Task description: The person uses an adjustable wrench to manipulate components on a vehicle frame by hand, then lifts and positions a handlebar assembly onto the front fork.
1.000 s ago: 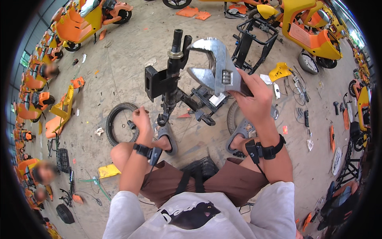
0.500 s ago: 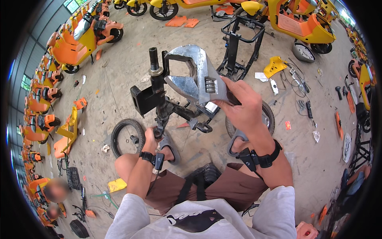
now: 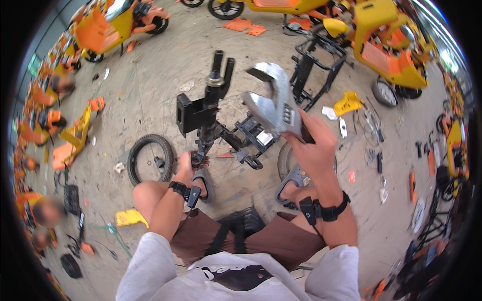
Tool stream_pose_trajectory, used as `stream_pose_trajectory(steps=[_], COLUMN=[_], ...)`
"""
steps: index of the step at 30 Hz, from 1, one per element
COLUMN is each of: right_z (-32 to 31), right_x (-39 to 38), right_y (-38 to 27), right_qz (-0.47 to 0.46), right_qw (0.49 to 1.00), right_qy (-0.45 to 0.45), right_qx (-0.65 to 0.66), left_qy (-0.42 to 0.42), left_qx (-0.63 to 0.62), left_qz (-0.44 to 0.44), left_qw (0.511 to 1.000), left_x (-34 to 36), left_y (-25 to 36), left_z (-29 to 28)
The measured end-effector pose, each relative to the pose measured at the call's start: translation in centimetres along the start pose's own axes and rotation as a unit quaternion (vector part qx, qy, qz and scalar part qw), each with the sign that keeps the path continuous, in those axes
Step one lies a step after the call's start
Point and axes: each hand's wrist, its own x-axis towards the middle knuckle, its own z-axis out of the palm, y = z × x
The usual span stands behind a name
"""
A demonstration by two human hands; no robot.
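Observation:
My right hand (image 3: 316, 140) grips a large silver adjustable wrench (image 3: 275, 100) close behind its head. The wrench's jaws point up and to the left, with nothing between them. Left of the jaws, and apart from them, rises the black steering tube of a scooter frame (image 3: 207, 108). A metal nut (image 3: 215, 81) sits around that tube near its top. Down at the near end of the frame, my left hand (image 3: 187, 163) is closed around a black part of it, its fingers partly hidden. The frame stands tilted in front of my feet.
A loose tyre (image 3: 131, 159) lies left of my feet, and a wheel (image 3: 285, 160) sits behind my right foot. Another black frame (image 3: 321, 70) stands farther off. Yellow panels (image 3: 347, 104), cables and tools litter the right floor. Yellow-orange scooters (image 3: 103, 32) line the sides; other people are at left.
The wrench has moved right and away from the steering tube, its head now more tilted. The frame leans more to the right. My left hand keeps its hold, and the whole view has shifted.

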Motion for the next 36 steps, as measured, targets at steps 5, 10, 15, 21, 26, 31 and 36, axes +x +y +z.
stream_pose_trajectory(steps=[5,10,15,21,26,31,36], right_z=[0.1,0.9,0.4,0.1,2.3,4.9,11.2], right_x=[0.3,0.1,-0.9,-2.1,-4.5,-6.4,-7.5], right_y=[0.6,0.6,0.8,1.8,-0.5,-0.3,-2.0], right_qz=[-0.006,0.065,0.122,0.084,0.163,0.117,0.137], right_qw=[1.000,0.997,0.992,0.987,0.936,0.903,0.848], right_qy=[-0.014,-0.028,-0.034,-0.133,-0.240,-0.386,-0.509], right_qx=[-0.020,0.006,0.004,-0.040,0.200,0.150,0.055], left_qy=[0.050,0.115,0.159,0.225,0.325,0.359,0.244], left_qx=[-0.071,-0.044,-0.060,0.001,0.085,-0.180,-0.279], left_qz=[0.009,0.089,0.156,0.206,0.256,0.392,0.424], left_qw=[0.996,0.988,0.973,0.952,0.906,0.828,0.827], left_x=[0.7,3.9,2.1,3.7,1.6,-6.0,-10.6], left_y=[-2.2,-5.4,-2.3,-3.3,-0.3,10.7,15.6], left_z=[0.6,-2.2,0.8,-0.5,0.3,-0.6,-2.2])
